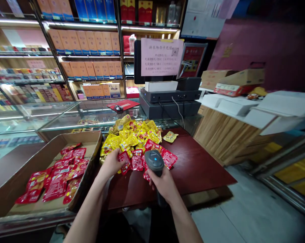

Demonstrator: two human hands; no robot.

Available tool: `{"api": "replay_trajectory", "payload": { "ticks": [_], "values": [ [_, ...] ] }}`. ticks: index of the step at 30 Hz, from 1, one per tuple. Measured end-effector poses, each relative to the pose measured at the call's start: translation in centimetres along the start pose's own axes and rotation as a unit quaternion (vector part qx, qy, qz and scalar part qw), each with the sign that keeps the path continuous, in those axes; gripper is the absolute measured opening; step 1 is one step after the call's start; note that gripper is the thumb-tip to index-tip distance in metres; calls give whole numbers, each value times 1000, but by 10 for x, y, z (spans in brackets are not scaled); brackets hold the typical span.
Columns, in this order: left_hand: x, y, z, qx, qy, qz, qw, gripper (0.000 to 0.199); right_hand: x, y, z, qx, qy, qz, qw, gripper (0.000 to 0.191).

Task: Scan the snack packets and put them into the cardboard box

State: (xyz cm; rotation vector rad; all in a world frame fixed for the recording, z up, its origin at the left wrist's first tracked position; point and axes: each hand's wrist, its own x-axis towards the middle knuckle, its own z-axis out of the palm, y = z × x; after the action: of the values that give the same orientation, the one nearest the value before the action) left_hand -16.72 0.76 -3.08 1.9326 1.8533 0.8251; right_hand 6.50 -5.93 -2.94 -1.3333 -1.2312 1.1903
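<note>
My right hand [164, 184] is wrapped round the handle of a dark barcode scanner [154, 160], which has a small blue light on top. Between the fingers of my left hand [113, 164] is a red snack packet [125, 161], held by its edge just above the dark red tabletop. Other red packets [137, 160] lie beside it, some partly hidden behind the scanner. A heap of yellow snack packets [129, 136] rises behind both hands, with a lone pale yellow packet [170, 136] to its right.
At left stands a shallow cardboard box [93, 138] with several red packets inside. Behind the heap are a glass counter [66, 116], a mouse [118, 108] and a dark cash drawer [167, 109] below a monitor covered by a pink notice [161, 57]. White boxes [234, 105] sit at right.
</note>
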Motion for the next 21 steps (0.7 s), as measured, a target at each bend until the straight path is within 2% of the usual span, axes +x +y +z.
{"api": "replay_trajectory", "payload": {
  "ticks": [3,5,6,8,10,12,14,16,18,19,21],
  "values": [
    [-12,-9,-4,-150,43,-61,986,30,-1,0,3,-2,0,4,1000,23],
    [-21,-9,0,-308,89,-114,940,36,-2,-1,6,3,1,0,1000,23],
    [-25,-6,3,-398,110,-145,899,38,-2,-2,8,7,3,-5,1000,23],
    [-31,3,11,-555,144,-206,793,37,-4,-6,13,12,1,-14,1000,23],
    [-36,18,22,-659,165,-247,691,29,-7,-10,19,9,-13,-22,1000,23],
    [-40,32,31,-715,179,-271,619,19,-13,-14,28,5,-25,-27,999,25],
    [-44,45,37,-751,170,-292,568,12,-19,-15,37,4,-38,-32,999,27],
    [-47,54,40,-772,104,-325,536,12,-25,-15,44,5,-51,-37,998,28],
    [-50,59,40,-777,11,-355,520,23,-28,-15,46,4,-59,-40,997,28],
    [-51,60,39,-774,-23,-358,521,25,-28,-15,46,3,-57,-39,998,27],
    [-53,63,37,-771,-43,-341,536,20,-28,-17,43,-2,-50,-37,998,26]
  ]
}}
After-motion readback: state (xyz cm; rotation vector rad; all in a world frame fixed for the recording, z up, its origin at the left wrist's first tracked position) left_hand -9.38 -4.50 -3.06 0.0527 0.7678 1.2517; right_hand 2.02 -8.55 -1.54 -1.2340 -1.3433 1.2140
